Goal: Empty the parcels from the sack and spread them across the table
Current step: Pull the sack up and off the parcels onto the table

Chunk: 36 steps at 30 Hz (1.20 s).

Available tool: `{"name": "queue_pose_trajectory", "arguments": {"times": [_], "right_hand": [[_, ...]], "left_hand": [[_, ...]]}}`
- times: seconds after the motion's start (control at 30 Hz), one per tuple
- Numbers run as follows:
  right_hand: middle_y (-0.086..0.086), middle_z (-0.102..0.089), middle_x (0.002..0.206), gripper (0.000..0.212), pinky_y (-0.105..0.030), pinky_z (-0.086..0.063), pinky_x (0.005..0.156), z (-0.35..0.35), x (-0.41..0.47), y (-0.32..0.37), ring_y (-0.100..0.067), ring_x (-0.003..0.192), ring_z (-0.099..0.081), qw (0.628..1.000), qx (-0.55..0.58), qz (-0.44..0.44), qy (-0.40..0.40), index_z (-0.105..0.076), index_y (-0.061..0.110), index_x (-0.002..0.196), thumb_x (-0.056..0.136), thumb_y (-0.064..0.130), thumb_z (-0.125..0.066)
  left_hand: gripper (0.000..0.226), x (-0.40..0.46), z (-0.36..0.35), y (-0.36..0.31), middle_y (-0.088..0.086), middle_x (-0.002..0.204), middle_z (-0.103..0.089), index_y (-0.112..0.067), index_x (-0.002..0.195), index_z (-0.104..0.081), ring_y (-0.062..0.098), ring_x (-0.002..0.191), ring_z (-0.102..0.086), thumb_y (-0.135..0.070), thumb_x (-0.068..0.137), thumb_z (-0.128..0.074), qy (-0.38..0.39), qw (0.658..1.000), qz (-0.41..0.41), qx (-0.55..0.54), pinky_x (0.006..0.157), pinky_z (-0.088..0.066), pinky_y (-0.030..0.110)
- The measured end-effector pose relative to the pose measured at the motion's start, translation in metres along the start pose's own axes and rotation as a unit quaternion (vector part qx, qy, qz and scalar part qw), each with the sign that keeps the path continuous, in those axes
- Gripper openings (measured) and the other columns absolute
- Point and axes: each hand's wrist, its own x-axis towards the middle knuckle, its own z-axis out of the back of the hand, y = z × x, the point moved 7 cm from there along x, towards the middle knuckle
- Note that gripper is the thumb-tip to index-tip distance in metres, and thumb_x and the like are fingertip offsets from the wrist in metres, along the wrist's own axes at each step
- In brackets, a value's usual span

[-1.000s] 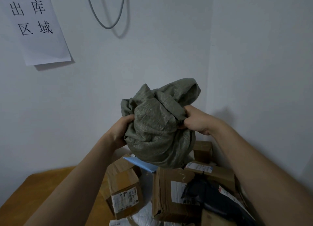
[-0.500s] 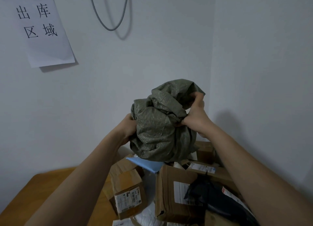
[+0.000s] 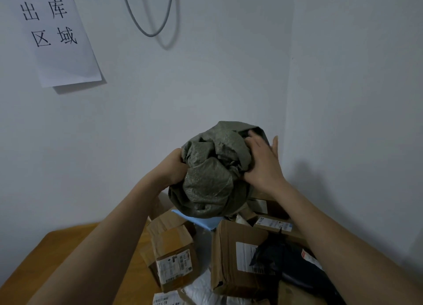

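Between the two hands, held up before the wall corner, is the sack (image 3: 209, 176), crumpled into a grey-green ball. The left hand (image 3: 175, 168) grips its left side, fingers curled into the folds. The right hand (image 3: 263, 165) presses on its right side, fingers spread and mostly straight, thumb low against the cloth. Below the hands the parcels lie heaped on the table (image 3: 57, 259): a small box (image 3: 172, 256) under the left hand, a larger box (image 3: 233, 259) under the sack, a black bag (image 3: 288, 266) under the right forearm, and a blue envelope (image 3: 201, 221) just beneath the sack. Left of the left hand and above it, a paper sign (image 3: 55, 35) hangs on the wall.
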Motion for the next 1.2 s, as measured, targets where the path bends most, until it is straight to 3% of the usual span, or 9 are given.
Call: {"name": "queue_pose_trajectory", "arguments": {"times": [0.07, 0.1, 0.17, 0.3, 0.43, 0.6, 0.9, 1.03, 1.2], "right_hand": [[0.013, -0.060, 0.099, 0.034, -0.034, -0.037, 0.104, 0.006, -0.004, 0.001, -0.001, 0.100, -0.051, 0.995, 0.091, -0.024, -0.032, -0.055, 0.019, 0.106, 0.077, 0.018, -0.071], [0.017, -0.057, 0.088, 0.026, -0.022, -0.046, 0.082, 0.009, -0.005, 0.000, -0.002, 0.085, -0.053, 0.990, 0.125, -0.040, -0.048, -0.054, 0.019, 0.100, 0.079, 0.015, -0.068], [0.020, -0.052, 0.076, 0.018, -0.021, -0.038, 0.058, 0.012, -0.005, -0.003, 0.001, 0.068, -0.050, 0.986, 0.124, -0.071, -0.083, -0.052, 0.018, 0.095, 0.083, 0.014, -0.064], [0.015, -0.052, 0.083, 0.016, -0.030, -0.042, 0.068, 0.017, -0.002, -0.016, -0.009, 0.076, -0.049, 0.978, 0.116, -0.128, -0.121, -0.055, 0.018, 0.103, 0.088, 0.020, -0.061], [0.001, -0.062, 0.094, 0.010, -0.035, -0.047, 0.076, 0.017, 0.000, -0.035, -0.018, 0.085, -0.053, 0.958, 0.148, -0.213, -0.126, -0.058, 0.017, 0.098, 0.088, 0.019, -0.060], [0.003, -0.063, 0.085, 0.007, -0.030, -0.046, 0.073, 0.018, 0.002, -0.038, -0.018, 0.082, -0.057, 0.950, 0.194, -0.217, -0.116, -0.059, 0.021, 0.087, 0.086, 0.015, -0.063], [0.005, -0.056, 0.109, 0.079, -0.034, -0.052, 0.086, 0.022, 0.006, -0.032, -0.015, 0.100, -0.059, 0.916, 0.316, -0.244, -0.039, -0.038, 0.019, 0.134, 0.069, 0.008, -0.082], [-0.001, -0.067, 0.106, 0.050, -0.041, -0.059, 0.080, 0.032, 0.009, -0.037, -0.021, 0.096, -0.066, 0.917, 0.332, -0.219, -0.041, -0.066, 0.016, 0.113, 0.067, 0.007, -0.084], [0.006, -0.069, 0.090, 0.027, -0.033, -0.060, 0.073, 0.040, 0.013, -0.014, -0.011, 0.086, -0.066, 0.950, 0.286, -0.115, -0.039, -0.071, 0.020, 0.090, 0.073, 0.000, -0.078]], "left_hand": [[0.018, 0.001, 0.004, -0.001, 0.027, 0.088, -0.063, 0.011, 0.086, -0.060, 0.029, 0.078, -0.057, -0.006, 0.092, -0.056, -0.014, 1.000, -0.007, -0.012, 0.082, -0.050, 0.047], [0.017, 0.001, 0.004, -0.002, 0.025, 0.088, -0.064, 0.010, 0.087, -0.060, 0.031, 0.080, -0.059, -0.006, 0.091, -0.058, -0.018, 0.999, -0.011, -0.025, 0.082, -0.051, 0.047], [0.008, -0.001, 0.002, -0.005, 0.017, 0.087, -0.067, 0.001, 0.089, -0.063, 0.029, 0.084, -0.063, -0.006, 0.090, -0.061, -0.029, 0.997, -0.027, -0.066, 0.081, -0.054, 0.044], [0.041, -0.007, -0.002, -0.017, -0.006, 0.111, -0.056, -0.025, 0.121, -0.043, 0.006, 0.099, -0.058, -0.011, 0.089, -0.065, -0.049, 0.982, -0.100, -0.153, 0.080, -0.050, 0.023], [0.075, -0.009, -0.006, -0.026, -0.009, 0.131, -0.040, -0.029, 0.136, -0.020, 0.003, 0.116, -0.050, -0.033, 0.077, -0.067, -0.008, 0.965, -0.159, -0.209, 0.093, -0.049, 0.023], [0.138, -0.005, -0.024, -0.030, -0.001, 0.153, -0.015, -0.031, 0.149, 0.006, 0.017, 0.142, -0.024, -0.065, 0.049, -0.082, -0.071, 0.970, -0.232, 0.024, 0.112, -0.034, 0.045], [0.080, -0.002, -0.015, -0.010, 0.001, 0.108, -0.058, -0.020, 0.128, -0.029, 0.022, 0.091, -0.056, -0.031, 0.070, -0.083, -0.224, 0.970, -0.089, -0.043, 0.077, -0.050, 0.037], [0.056, 0.000, -0.001, 0.004, 0.004, 0.091, -0.056, -0.020, 0.114, -0.031, 0.032, 0.081, -0.058, -0.009, 0.072, -0.067, -0.256, 0.966, -0.032, 0.022, 0.068, -0.054, 0.047], [0.050, 0.004, 0.012, 0.013, 0.006, 0.090, -0.054, -0.018, 0.112, -0.032, 0.034, 0.079, -0.055, -0.009, 0.072, -0.061, -0.283, 0.958, 0.032, 0.030, 0.069, -0.052, 0.048]]}}
